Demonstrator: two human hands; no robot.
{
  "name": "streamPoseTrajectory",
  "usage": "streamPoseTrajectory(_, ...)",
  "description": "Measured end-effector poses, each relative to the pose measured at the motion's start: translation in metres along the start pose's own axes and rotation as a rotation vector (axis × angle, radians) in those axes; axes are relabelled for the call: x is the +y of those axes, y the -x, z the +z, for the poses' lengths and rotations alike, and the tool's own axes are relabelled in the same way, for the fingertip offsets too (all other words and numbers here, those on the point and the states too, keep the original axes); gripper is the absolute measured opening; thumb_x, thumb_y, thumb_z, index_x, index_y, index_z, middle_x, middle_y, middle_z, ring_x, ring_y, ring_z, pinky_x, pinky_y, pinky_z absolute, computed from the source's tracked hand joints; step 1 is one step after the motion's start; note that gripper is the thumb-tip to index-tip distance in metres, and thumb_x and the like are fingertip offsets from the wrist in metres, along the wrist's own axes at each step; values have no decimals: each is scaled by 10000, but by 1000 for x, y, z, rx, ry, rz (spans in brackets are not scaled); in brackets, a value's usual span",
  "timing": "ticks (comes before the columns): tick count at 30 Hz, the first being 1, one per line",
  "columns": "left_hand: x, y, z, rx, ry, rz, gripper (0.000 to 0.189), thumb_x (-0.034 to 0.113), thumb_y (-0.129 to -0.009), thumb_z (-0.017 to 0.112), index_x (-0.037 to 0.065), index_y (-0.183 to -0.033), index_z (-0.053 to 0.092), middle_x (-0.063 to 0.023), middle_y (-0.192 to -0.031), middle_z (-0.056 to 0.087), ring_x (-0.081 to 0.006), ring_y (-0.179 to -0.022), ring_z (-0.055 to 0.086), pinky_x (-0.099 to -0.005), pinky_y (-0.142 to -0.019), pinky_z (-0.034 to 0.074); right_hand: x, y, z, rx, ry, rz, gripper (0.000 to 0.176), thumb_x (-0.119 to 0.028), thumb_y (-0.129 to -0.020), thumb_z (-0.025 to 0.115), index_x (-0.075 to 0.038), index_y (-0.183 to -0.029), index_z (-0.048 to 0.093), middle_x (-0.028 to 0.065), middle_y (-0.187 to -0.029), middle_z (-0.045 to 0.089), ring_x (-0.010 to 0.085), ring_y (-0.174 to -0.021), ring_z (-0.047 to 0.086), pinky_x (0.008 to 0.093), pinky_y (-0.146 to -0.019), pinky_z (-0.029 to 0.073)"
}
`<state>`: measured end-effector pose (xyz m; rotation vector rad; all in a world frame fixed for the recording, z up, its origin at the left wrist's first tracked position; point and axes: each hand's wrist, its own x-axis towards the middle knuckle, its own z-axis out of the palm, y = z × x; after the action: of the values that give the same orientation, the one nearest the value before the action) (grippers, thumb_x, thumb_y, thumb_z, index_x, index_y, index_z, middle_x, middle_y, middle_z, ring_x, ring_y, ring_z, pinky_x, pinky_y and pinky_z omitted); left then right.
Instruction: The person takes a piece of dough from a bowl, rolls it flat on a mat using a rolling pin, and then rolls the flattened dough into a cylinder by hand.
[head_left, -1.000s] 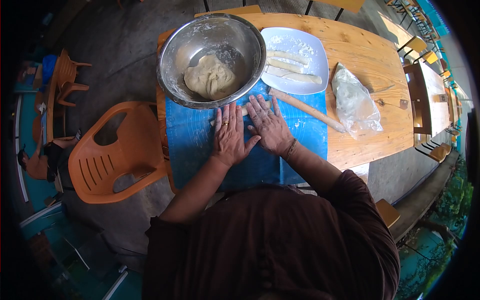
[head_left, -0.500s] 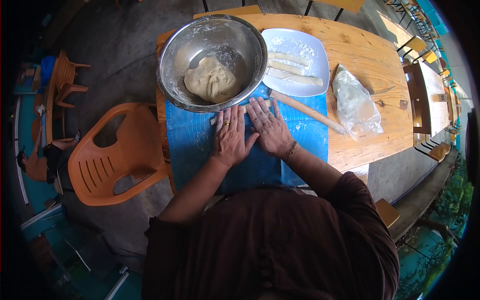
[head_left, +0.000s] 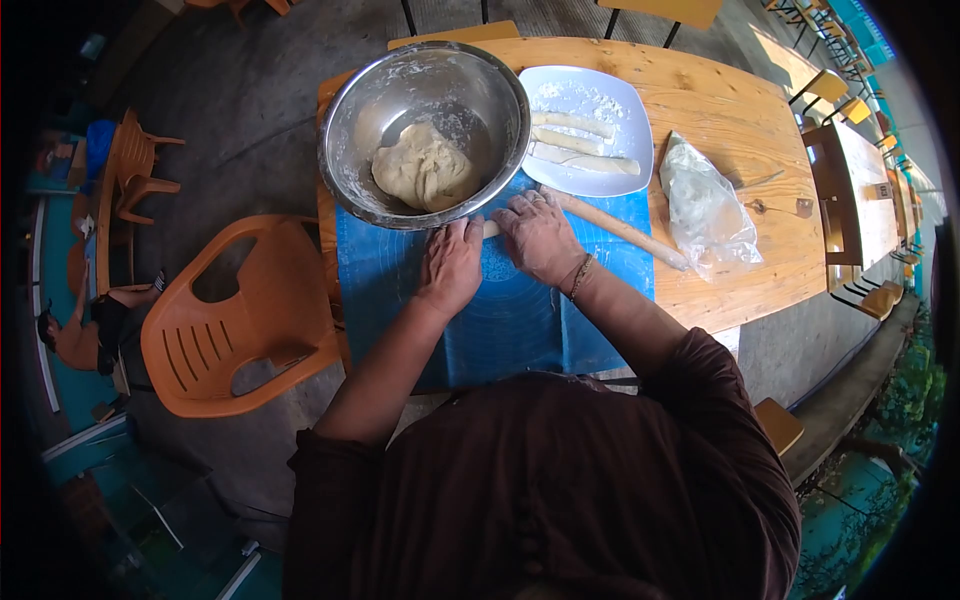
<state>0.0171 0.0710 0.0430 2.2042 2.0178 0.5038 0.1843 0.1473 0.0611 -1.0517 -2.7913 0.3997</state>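
My left hand point(head_left: 452, 264) has its fingers curled over one end of a dough rope point(head_left: 490, 229) on the blue mat point(head_left: 500, 340). My right hand point(head_left: 541, 240), dusted with flour, bends its fingers around the other end; only the rope's short middle part shows between the hands. Just beyond them stands a steel bowl point(head_left: 345, 165) with a large lump of dough point(head_left: 425, 168) inside. Several finished-looking dough ropes point(head_left: 585, 157) lie on a floured white plate point(head_left: 628, 110). Right of my right hand rests a wooden rolling pin point(head_left: 625, 234).
On the wooden table point(head_left: 720, 95), a clear plastic bag point(head_left: 706, 205) lies to the right of the plate. An orange plastic chair point(head_left: 230, 310) stands close at the table's left side. Another person point(head_left: 80, 335) is at the far left, away from the table.
My hands have gone from lying flat over the dough rope, fingers outstretched, to curling their fingers around its ends. The view has shifted slightly.
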Motion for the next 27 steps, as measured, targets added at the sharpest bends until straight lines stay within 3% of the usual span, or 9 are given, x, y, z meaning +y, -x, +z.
streamPoseTrajectory(2, 6, 4, -23, -279, 197, -30, 348, 93, -933, 512, 5, -1268, 548, -223, -1240, 570, -395, -1115, 573, -473, -966, 443, 5, 4, -12, -87, -91, 7, 348, -171, -868, 605, -82, -1201, 656, 135, -1140, 653, 319, -1119, 602, 461, -993, 441)
streamPoseTrajectory(4, 8, 13, -33, -307, 359, -39, 331, 87, -911, 575, -1, -1230, 565, -198, -1148, 601, -363, -1046, 598, -447, -913, 469, 15, 13, -17, -260, -685, 134, 297, -190, -821, 691, -38, -1076, 703, 143, -940, 703, 334, -909, 667, 405, -816, 518)
streamPoseTrajectory(7, 4, 20, -33, -428, 628, -133, 310, 91, -881, 654, -8, -1169, 592, -166, -1019, 638, -322, -944, 631, -417, -834, 501, 28, 27, -14, -356, -924, 173, 273, -217, -807, 722, -2, -975, 715, 177, -811, 698, 351, -779, 674, 388, -704, 531)
streamPoseTrajectory(11, 8, 31, -29, -476, 597, -140, 267, 123, -870, 685, -13, -1091, 620, -149, -958, 653, -306, -886, 642, -414, -794, 508, 29, 39, -14, -464, -813, 258, 251, -174, -820, 748, 4, -991, 710, 183, -877, 696, 268, -773, 680, 329, -687, 515)
streamPoseTrajectory(15, 12, 47, -27, -268, 450, -87, 213, 159, -869, 680, -2, -1004, 642, -150, -951, 616, -328, -924, 612, -442, -826, 474, 5, 55, -16, -180, -429, 333, 271, -174, -855, 697, -10, -1070, 686, 179, -1011, 674, 308, -968, 643, 393, -858, 490)
streamPoseTrajectory(19, 35, 62, -30, -16, 195, -45, 363, 146, -911, 588, -63, -1207, 573, -216, -1240, 551, -391, -1220, 495, -476, -1049, 371, -25, 79, -1, 293, -57, 82, 379, -120, -896, 600, 7, -1252, 579, 228, -1316, 546, 398, -1267, 488, 521, -1097, 350)
streamPoseTrajectory(20, 44, 66, -28, 75, 107, 36, 446, 140, -923, 549, -99, -1298, 516, -250, -1373, 491, -423, -1336, 414, -501, -1132, 302, -32, 85, 5, 221, -137, 6, 467, -105, -895, 546, 45, -1335, 500, 248, -1427, 450, 433, -1372, 376, 563, -1156, 261)
streamPoseTrajectory(23, 58, 79, 2, -21, 78, 70, 584, 151, -930, 503, -149, -1410, 356, -299, -1524, 298, -452, -1454, 217, -549, -1196, 147, -41, 92, 25, 94, -80, -149, 521, -148, -884, 530, 50, -1363, 484, 245, -1482, 394, 415, -1426, 309, 555, -1184, 206)
streamPoseTrajectory(27, 46, 83, 18, -43, 69, 116, 705, 279, -930, 518, -137, -1451, 288, -305, -1548, 245, -452, -1472, 160, -580, -1194, 69, -24, 86, 38, 59, -46, -227, 602, -173, -888, 482, 57, -1436, 386, 242, -1528, 336, 395, -1462, 247, 564, -1199, 156)
